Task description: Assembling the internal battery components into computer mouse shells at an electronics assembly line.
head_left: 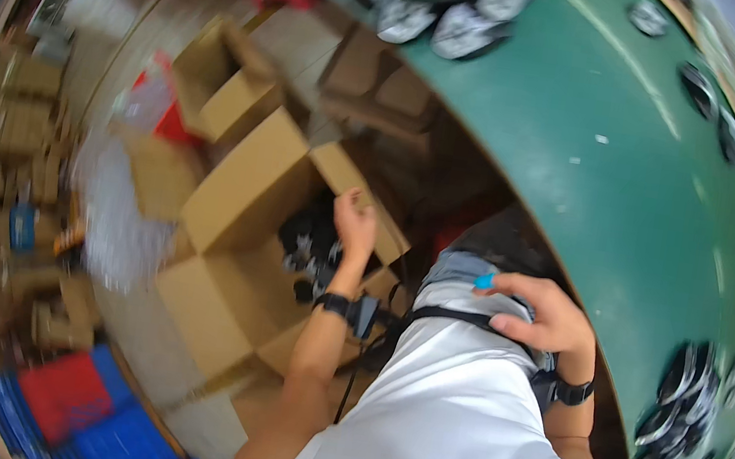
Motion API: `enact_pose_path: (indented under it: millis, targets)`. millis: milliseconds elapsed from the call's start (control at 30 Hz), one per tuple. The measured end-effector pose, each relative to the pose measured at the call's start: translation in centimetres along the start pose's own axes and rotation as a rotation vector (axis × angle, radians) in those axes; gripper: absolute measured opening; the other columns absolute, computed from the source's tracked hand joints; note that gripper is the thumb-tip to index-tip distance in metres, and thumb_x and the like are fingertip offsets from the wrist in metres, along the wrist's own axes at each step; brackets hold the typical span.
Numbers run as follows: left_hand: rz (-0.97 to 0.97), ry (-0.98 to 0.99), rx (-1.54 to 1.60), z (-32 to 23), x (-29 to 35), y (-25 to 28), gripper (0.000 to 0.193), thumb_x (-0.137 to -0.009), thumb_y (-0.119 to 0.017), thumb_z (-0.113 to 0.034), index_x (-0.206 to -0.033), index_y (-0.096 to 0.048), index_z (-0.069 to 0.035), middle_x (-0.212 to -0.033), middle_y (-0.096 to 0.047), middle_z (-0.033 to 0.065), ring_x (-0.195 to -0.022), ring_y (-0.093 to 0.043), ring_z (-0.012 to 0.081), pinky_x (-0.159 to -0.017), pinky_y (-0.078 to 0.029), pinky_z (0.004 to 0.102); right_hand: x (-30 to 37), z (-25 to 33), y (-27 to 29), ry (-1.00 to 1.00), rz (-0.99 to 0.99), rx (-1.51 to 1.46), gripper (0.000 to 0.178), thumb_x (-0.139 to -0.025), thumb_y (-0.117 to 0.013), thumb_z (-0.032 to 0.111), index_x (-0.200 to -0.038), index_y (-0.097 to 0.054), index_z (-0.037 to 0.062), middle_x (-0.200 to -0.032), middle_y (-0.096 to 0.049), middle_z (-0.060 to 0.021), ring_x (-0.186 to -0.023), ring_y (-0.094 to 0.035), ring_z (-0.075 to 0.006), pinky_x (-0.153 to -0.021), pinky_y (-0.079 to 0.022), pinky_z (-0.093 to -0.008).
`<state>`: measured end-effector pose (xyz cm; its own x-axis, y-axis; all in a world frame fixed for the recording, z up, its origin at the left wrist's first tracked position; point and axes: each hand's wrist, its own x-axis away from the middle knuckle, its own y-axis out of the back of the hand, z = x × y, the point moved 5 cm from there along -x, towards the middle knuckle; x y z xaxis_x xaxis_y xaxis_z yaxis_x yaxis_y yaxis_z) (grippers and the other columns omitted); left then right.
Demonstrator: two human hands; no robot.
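Observation:
My left hand (356,224) is over an open cardboard box (248,180), beside one of its raised flaps (351,180). Its fingers look curled, but blur hides whether they touch the flap or hold anything. Inside the box lie black and grey items (310,236), too smeared to name. My right hand (550,319) hovers in front of my waist, close to the green table's edge, thumb and fingers apart and nothing gripped. A bright blue cover (484,281) sits on one of its fingertips.
Silver-and-black shoe-like items (446,6) are piled at the far end of the green table (571,183), with more (687,397) at right. A brown stool (378,85), another open box (224,83) and clear plastic bags (121,214) stand on the floor. Blue crates (121,444) are lower left.

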<state>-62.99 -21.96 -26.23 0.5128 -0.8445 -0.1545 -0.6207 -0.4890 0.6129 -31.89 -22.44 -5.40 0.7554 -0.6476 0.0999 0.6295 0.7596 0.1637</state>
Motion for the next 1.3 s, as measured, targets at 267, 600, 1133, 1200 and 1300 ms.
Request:
enact_pose_path:
  millis: [267, 600, 1133, 1200, 1300]
  targets:
    - [0.301, -0.646, 0.593, -28.7, -7.2, 1.6, 0.011, -0.091, -0.047, 0.001, -0.098, -0.056, 0.001, -0.086, -0.061, 0.0096, -0.078, -0.059, 0.0154, -0.072, -0.049, 0.0280, 10.4, 4.5, 9.0, -0.018, -0.549, 0.241, 0.037, -0.083, -0.066, 0.021, -0.111, -0.058, -0.0007, -0.106, -0.065, -0.0152, -0.095, -0.063, -0.0310, -0.085, -0.050, -0.0370]
    - [1.086, -1.226, 0.382, -52.6, -0.5, -16.2, 0.020, -0.084, -0.057, -0.006, -0.102, -0.058, 0.003, -0.095, -0.064, 0.0126, -0.089, -0.063, 0.0222, -0.080, -0.049, 0.0304, 24.5, 0.3, 25.3, -0.389, -1.042, 0.413, 0.039, -0.084, -0.064, 0.026, -0.111, -0.058, -0.0022, -0.100, -0.067, -0.0145, -0.089, -0.065, -0.0223, -0.081, -0.050, -0.0335]
    - [0.885, -1.220, 0.201, -53.0, -2.0, -34.8, 0.032, -0.080, -0.061, -0.009, -0.110, -0.058, 0.003, -0.122, -0.055, 0.0201, -0.116, -0.050, 0.0345, -0.103, -0.035, 0.0402, 42.1, -9.6, 46.3, -1.235, -1.743, 0.987, 0.071, -0.065, -0.069, 0.060, -0.124, -0.056, 0.0210, -0.131, -0.049, -0.0127, -0.125, -0.043, -0.0347, -0.096, -0.040, -0.0540]
    - [0.860, -1.235, 0.130, -53.2, -4.2, -33.3, 0.032, -0.082, -0.059, -0.007, -0.112, -0.057, 0.003, -0.126, -0.053, 0.0193, -0.120, -0.048, 0.0320, -0.104, -0.032, 0.0393, 37.2, -9.4, 47.3, -1.279, -1.876, 1.106, 0.069, -0.065, -0.068, 0.063, -0.116, -0.061, 0.0174, -0.123, -0.053, -0.0137, -0.121, -0.044, -0.0347, -0.095, -0.039, -0.0509]
    - [1.105, -1.050, 0.241, -53.2, -1.4, -34.9, 0.031, -0.089, -0.056, -0.011, -0.117, -0.055, 0.003, -0.129, -0.051, 0.0171, -0.117, -0.048, 0.0277, -0.102, -0.034, 0.0364, 43.1, -9.9, 48.6, -1.809, -1.673, 0.932, 0.081, -0.069, -0.061, 0.068, -0.125, -0.057, 0.0097, -0.128, -0.050, -0.0143, -0.118, -0.045, -0.0340, -0.099, -0.032, -0.0517]
